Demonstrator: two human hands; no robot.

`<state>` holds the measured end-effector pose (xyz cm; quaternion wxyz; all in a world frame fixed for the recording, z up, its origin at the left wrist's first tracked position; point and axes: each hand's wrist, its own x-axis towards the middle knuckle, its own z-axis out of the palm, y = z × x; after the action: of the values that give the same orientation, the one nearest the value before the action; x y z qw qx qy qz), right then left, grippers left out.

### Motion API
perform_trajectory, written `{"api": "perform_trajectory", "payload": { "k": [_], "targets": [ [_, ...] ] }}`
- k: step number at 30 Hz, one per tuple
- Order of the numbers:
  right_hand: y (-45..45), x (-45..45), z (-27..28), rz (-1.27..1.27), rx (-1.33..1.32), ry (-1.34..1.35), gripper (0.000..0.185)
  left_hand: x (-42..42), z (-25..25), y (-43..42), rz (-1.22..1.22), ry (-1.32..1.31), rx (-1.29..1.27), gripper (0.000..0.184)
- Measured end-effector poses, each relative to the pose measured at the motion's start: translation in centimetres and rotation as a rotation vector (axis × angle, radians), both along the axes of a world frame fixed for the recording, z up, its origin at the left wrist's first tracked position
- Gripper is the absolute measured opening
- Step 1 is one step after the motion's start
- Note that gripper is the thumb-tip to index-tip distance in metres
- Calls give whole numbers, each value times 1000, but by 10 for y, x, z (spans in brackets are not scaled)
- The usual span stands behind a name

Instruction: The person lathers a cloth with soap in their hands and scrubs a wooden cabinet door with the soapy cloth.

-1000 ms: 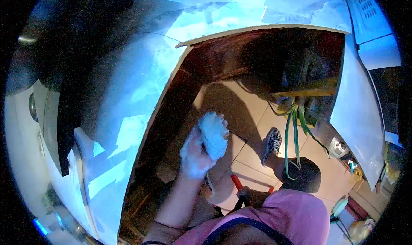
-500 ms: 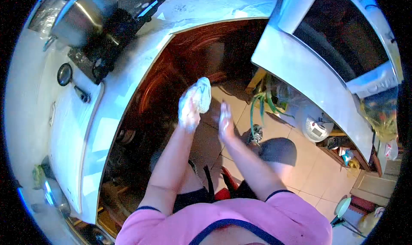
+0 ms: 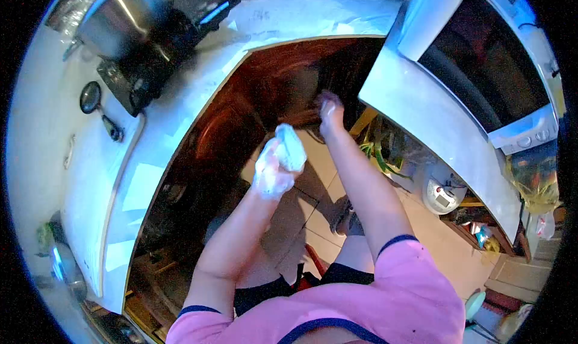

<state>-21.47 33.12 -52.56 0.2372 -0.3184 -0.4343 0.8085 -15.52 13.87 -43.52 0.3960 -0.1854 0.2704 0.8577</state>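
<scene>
My left hand [image 3: 272,176] is raised in front of my body, with its fingers closed around a pale, whitish soft piece [image 3: 291,149]. Strong light washes it out, so I cannot tell whether it is dough or a folded cloth. My right hand [image 3: 330,110] is stretched further forward, apart from the left, near the corner of the right-hand counter. Its fingers are dark and blurred, and nothing in them can be made out.
A steel pot [image 3: 126,21] stands on a black stove [image 3: 165,49] at the upper left. Nearby are a black-rimmed round utensil [image 3: 91,97] and a white board [image 3: 90,205]. At right, a microwave [image 3: 481,61] sits on the white counter [image 3: 415,91]; below are a plant [image 3: 378,154] and a white digital device [image 3: 441,196].
My right hand has moved forward and away from the left hand. The left hand has shifted slightly, still with the pale piece in it, which has turned a little.
</scene>
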Motion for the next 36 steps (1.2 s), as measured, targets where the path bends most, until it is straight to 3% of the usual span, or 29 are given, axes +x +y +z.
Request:
{"api": "perform_trajectory", "payload": {
  "k": [2, 5, 7, 8, 10, 13, 17, 21, 26, 36],
  "targets": [
    [21, -32, -46, -195, 78, -54, 25, -4, 3, 8, 66, -43, 39, 29],
    [67, -58, -84, -161, 106, -249, 33, -8, 36, 9, 79, 76, -63, 30],
    [92, -69, -111, -156, 130, -312, 36, -15, 29, 6, 95, 71, -41, 30],
    [113, -76, -137, 132, 830, -789, 38, -18, 20, 2, 57, 84, 83, 31],
    [124, -72, -143, 467, 1533, -1245, 41, -17, 14, 4, 19, 90, 211, 31],
    [123, -58, -136, 334, 1626, -1102, 43, -10, 27, 16, 49, 68, 185, 32],
    [136, -54, -133, 214, 1452, -896, 44, -1, 33, 21, 66, 99, 232, 33],
    [148, -61, -137, 191, 1259, -763, 45, -4, 30, 31, 1, -8, 88, 35],
    [160, -71, -137, 205, 1111, -661, 47, -1, 31, 33, 7, 114, 138, 35],
    [168, -71, -137, 230, 886, -516, 49, -9, 16, 50, 33, -50, 68, 31]
  ]
}}
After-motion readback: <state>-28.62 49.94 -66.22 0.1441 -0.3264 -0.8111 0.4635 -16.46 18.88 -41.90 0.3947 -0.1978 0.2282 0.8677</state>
